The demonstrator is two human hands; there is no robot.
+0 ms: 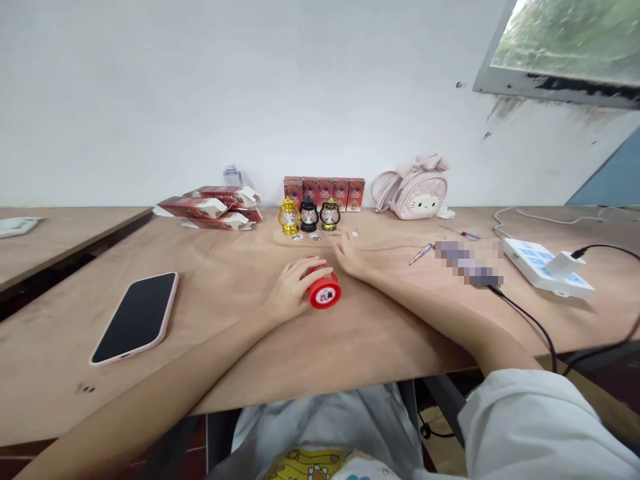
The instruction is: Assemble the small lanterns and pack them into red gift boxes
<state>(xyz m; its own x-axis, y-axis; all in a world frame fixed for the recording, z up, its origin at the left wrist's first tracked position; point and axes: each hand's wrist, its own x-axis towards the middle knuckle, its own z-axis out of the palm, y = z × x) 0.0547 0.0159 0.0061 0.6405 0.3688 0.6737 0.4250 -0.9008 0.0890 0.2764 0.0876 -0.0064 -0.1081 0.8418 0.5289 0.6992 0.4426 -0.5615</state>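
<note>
My left hand [293, 288] is wrapped round a small red lantern [324, 291] lying on its side on the wooden table [240, 333], its base facing me. My right hand [351, 258] lies just behind and right of it, fingers stretched toward small metal bits [315, 236] on the table. Behind them stand three little lanterns: a gold one [289, 217], a black one [309, 215] and a black-and-gold one [330, 215].
A row of red boxes [324, 192] lines the wall, with opened red boxes [213, 206] to the left. A pink-cased phone [136, 317] lies at left. At right are a pink bag [416, 190], a screwdriver [421, 253], a white power strip [545, 265] and black cables [530, 320].
</note>
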